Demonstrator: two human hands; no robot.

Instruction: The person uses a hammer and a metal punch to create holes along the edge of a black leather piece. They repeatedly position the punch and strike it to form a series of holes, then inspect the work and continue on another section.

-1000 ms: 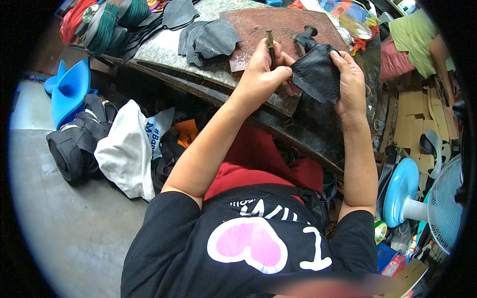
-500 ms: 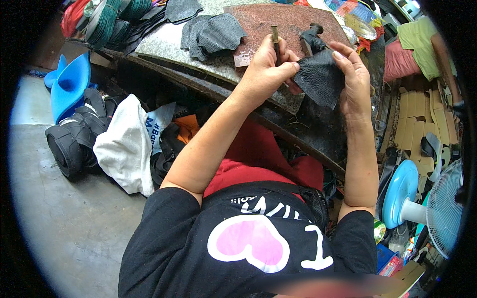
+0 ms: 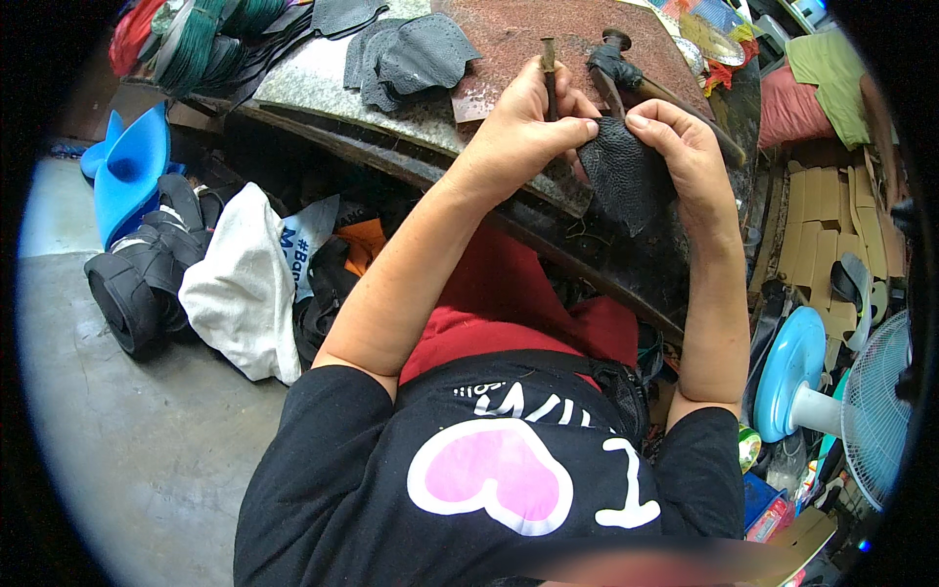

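A black grained leather piece hangs between my two hands above the bench's front edge. My left hand pinches its upper left edge with the thumb. A slim metal punch with a flared top stands up out of the same hand's curled fingers. On the upper right edge, my right hand pinches the leather between thumb and fingers. Just beyond lies a hammer, its head bound in black wrapping and its handle slanting behind my right hand. Several similar leather pieces are piled to the left.
A reddish-brown board rests on a pale slab on the bench. Green cord bundles sit at the far left. A white cloth and black footwear are below left. A fan stands at right, near another person.
The leather has turned and hangs lower, and my right fingers have closed on its top edge, nearer my left thumb. More of the hammer handle shows.
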